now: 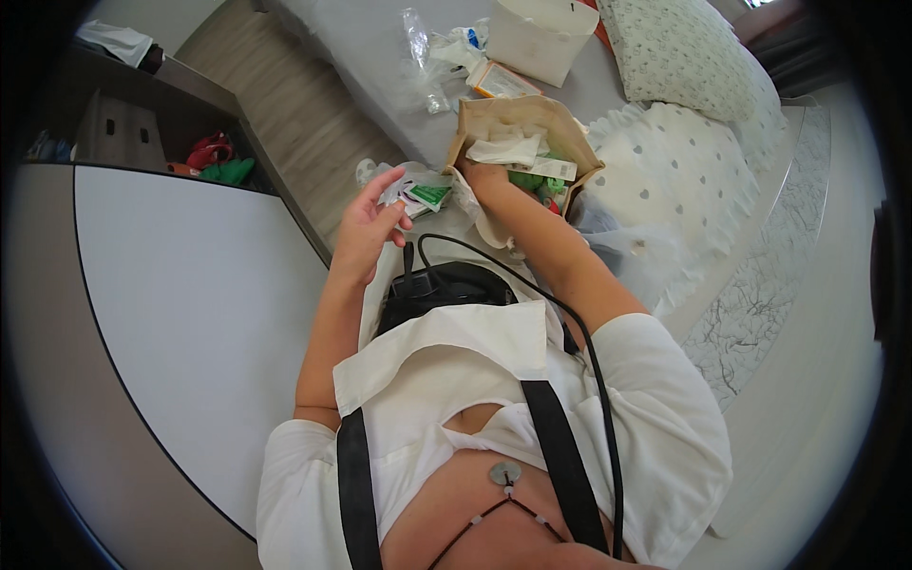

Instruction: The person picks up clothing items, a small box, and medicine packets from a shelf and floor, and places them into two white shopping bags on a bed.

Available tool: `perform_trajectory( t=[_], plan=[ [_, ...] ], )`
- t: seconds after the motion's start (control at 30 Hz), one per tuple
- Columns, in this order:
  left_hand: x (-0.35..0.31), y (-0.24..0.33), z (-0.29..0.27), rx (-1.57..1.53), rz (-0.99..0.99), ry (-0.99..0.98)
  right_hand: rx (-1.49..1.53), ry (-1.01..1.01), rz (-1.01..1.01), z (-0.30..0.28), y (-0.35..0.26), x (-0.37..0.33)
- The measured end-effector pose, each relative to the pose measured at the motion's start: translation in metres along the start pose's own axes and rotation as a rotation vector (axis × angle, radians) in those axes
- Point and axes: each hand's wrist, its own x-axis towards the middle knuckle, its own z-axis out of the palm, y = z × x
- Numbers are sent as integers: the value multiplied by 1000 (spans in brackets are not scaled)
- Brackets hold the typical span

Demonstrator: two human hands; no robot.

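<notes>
Some of the right hand [484,180] hidden inside a paper bag [573,141], grip impossible to tell; left hand [365,228] loosely spread.

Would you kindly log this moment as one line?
left hand: open, near green packet | right hand: inside brown bag, grip hidden

On the grey bed [366,62] lie a brown paper bag [581,155], clear plastic packaging [416,40] and a heart-patterned pillow [670,180]
</notes>
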Motion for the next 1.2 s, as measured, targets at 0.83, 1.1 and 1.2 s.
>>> perform_trajectory(
  t=[0.83, 1.1, 1.2],
  plan=[
    [49, -9, 47, 18, -98, -273, 1375, 124, -245, -91, 25, -171],
    [56, -18, 50, -17, -131, -158, 1466, 343, -233, -94, 0, -167],
    [58, -24, 46, -34, -107, -162, 1509, 370, -185, -93, -13, -168]
  ],
)
